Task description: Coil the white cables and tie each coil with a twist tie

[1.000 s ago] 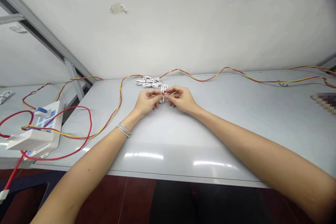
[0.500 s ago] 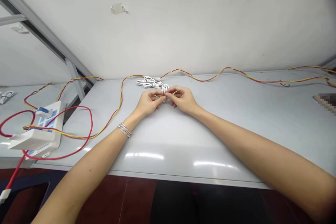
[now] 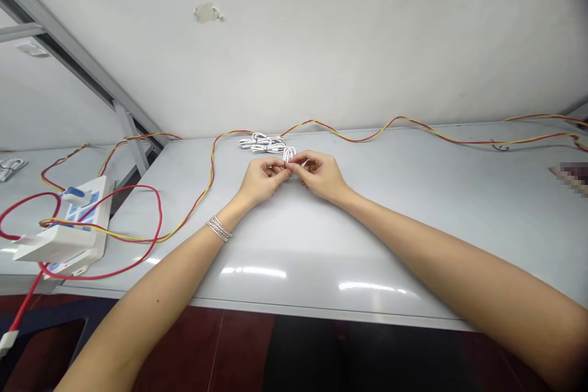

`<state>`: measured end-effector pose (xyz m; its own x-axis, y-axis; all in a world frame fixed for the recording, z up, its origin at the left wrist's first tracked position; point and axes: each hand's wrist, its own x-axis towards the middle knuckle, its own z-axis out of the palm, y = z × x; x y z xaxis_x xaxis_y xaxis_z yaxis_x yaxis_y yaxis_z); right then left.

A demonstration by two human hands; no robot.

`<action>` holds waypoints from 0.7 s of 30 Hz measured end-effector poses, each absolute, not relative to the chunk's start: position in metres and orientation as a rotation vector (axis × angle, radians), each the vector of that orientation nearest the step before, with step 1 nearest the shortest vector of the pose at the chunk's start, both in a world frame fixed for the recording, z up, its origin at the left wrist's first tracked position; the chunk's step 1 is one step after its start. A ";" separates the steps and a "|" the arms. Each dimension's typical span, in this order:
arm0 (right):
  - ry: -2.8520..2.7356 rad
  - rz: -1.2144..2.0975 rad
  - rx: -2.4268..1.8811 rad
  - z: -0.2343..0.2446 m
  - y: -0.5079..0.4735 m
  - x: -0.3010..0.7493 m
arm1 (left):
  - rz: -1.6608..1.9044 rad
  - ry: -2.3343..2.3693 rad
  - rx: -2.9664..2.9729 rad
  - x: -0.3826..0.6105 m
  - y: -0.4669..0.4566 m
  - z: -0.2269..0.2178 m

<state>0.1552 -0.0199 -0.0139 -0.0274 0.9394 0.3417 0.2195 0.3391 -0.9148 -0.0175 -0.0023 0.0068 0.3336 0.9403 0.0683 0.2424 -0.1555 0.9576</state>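
Over the back middle of the grey table, my left hand and my right hand meet, thumbs and forefingers pinched together. Between them is a coiled white cable, its upper loops showing above the fingertips and its lower part hidden behind them. A dark tie seems to lie at the pinch, too small to make out well. Just behind and to the left rest bundled white cables with black ties round them.
A white power strip with plugs and a looping red cord stands at the left. Twisted red-and-yellow wire runs along the wall. Another white bundle lies far left. Part of another person's hand shows at the right edge.
My fingertips have drawn closer together at the coiled cable, and the left thumb has shifted slightly. The bundles behind have not moved.
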 end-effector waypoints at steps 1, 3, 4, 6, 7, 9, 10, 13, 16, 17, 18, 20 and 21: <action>-1.497 0.823 -1.105 -0.014 -0.020 0.155 | 0.905 1.082 1.630 -0.018 -0.002 0.007; -1.474 0.838 -1.106 -0.013 -0.021 0.154 | 0.909 1.076 1.628 -0.018 -0.003 0.007; -1.459 0.855 -1.104 -0.012 -0.021 0.154 | 0.909 1.076 1.628 -0.018 -0.003 0.007; -1.421 0.938 -1.098 -0.010 -0.021 0.156 | 0.906 1.074 1.633 -0.018 -0.003 0.007; -1.395 1.007 -1.095 -0.009 -0.020 0.157 | 0.905 1.071 1.644 -0.018 -0.003 0.008; -1.341 1.172 -1.085 -0.006 -0.017 0.160 | 0.904 1.057 1.678 -0.018 -0.004 0.009; -1.315 1.252 -1.077 -0.005 -0.016 0.162 | 0.907 1.050 1.698 -0.018 -0.004 0.009; -1.261 1.390 -1.053 -0.002 -0.012 0.166 | 0.904 1.038 1.730 -0.018 -0.003 0.008; -1.234 1.376 -1.063 -0.002 -0.011 0.167 | 0.870 1.052 1.677 -0.020 -0.001 0.005; -1.223 1.355 -1.073 -0.003 -0.011 0.166 | 0.860 1.048 1.650 -0.021 0.000 0.005; -1.207 1.336 -1.081 -0.003 -0.011 0.166 | 0.858 1.038 1.623 -0.021 0.002 0.004; -1.169 1.312 -1.087 -0.005 -0.011 0.165 | 0.866 1.006 1.580 -0.022 0.004 0.004; -1.154 1.306 -1.083 -0.006 -0.011 0.165 | 0.872 0.991 1.561 -0.023 0.005 0.004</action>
